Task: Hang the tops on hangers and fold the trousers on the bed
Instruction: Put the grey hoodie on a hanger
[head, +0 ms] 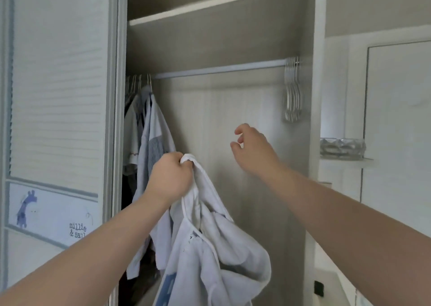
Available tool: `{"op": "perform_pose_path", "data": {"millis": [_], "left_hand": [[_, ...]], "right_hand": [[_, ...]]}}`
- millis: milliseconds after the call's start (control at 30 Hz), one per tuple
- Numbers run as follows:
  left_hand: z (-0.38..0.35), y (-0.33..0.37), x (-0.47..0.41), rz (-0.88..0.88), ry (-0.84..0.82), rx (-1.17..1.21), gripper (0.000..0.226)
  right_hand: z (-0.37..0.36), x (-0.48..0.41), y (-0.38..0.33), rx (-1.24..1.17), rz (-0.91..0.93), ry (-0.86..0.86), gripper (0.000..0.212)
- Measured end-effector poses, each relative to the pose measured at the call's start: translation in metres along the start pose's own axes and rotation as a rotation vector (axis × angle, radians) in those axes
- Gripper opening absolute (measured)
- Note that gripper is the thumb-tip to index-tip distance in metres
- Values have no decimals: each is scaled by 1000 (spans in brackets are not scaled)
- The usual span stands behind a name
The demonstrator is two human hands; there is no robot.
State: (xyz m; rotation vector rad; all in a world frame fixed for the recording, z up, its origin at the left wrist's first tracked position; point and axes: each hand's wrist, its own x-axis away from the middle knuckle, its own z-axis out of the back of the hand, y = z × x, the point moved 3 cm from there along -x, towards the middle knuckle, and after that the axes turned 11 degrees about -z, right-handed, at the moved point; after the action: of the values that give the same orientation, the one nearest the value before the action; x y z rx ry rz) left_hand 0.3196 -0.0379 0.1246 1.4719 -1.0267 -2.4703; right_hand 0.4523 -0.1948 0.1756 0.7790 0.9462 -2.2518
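Now the left hand [170, 177] clenches the top [210, 247] by its neckline before the wardrobe [233, 109]; the right hand [253, 152], fingers [240, 128] loosely curled and empty, reaches toward the hangers [292, 91] on the rail [219, 70]. Best unhook just one, keeping the neckline bunched high.

Hung tops [149, 128] crowd the rail's [219, 69] left, hangers [292, 91] right.

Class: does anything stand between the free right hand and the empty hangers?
Nothing visible does. The right hand hangs in open air below-left of the empty hangers; the left hand grips the white top, lower, off that path.
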Motion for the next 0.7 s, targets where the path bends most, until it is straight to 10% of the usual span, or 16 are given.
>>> {"op": "perform_pose_path", "data": {"millis": [700], "left_hand": [[-91,-29,-245,-139,66,55,33]], "right_hand": [[60,-245,47,973,-347,390,49]]}}
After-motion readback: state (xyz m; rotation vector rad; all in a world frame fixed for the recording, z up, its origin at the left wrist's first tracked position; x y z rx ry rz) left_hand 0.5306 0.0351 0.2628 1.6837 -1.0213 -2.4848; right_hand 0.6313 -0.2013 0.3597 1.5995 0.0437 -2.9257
